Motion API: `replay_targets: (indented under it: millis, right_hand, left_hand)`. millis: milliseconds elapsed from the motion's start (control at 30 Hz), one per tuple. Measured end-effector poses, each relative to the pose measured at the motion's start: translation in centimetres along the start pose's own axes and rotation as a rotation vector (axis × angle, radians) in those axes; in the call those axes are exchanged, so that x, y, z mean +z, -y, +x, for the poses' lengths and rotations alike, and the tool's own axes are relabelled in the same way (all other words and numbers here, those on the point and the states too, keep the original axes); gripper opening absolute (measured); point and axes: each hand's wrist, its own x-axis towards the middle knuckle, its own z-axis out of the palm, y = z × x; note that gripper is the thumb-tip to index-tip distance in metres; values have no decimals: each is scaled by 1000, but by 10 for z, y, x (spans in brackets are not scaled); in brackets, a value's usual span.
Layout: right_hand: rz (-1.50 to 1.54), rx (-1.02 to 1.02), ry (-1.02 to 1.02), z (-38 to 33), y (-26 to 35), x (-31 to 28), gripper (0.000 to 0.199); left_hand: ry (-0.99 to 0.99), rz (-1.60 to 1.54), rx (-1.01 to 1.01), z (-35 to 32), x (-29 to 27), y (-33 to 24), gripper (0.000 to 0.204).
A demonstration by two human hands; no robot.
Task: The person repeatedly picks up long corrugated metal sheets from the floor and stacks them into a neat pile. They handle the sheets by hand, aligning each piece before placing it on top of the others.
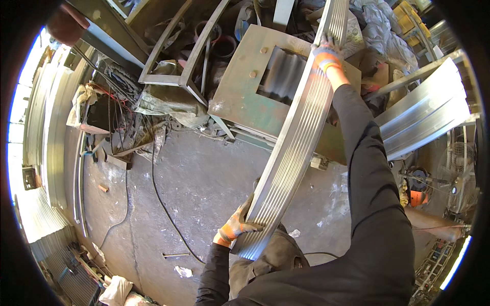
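A long, narrow ribbed metal sheet (291,168) slants from my lap up past the top edge of the view. My left hand (239,225), in an orange and grey glove, grips its left edge close to the lower end; the thumb lies across the ribs and some fingers are hidden beneath. Far up the sheet, my outstretched right arm brings my right hand (327,55) onto it, gloved alike, fingers curled over the ribs. Behind the sheet stands a worn green-grey metal machine (237,97) with a rectangular opening showing wavy metal; the sheet covers part of it.
A steel frame (168,79) and piled scrap lie beyond the machine. At right are a curved shiny metal sheet (426,112) and a caged fan (457,163). A black cable (162,199) crosses the concrete floor (138,204). Tall metal sheets (56,122) lean at left.
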Motion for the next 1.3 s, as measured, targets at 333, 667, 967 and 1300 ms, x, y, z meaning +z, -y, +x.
replay_targets:
  millis: [333,667,967,1300]
  right_hand:
    - [25,-40,-86,-252,54,-70,75]
    - [127,-61,-31,-575,123,-164,81]
    - [75,-86,12,-758,140,-203,83]
    - [503,74,259,-872,110,-250,127]
  left_hand:
    - [54,271,-17,-218,-34,99,129]
    - [-17,-19,-171,-521,-59,238,128]
    - [39,246,-183,-673,-74,344,137]
    - [-96,9,-186,-771,-59,371,127]
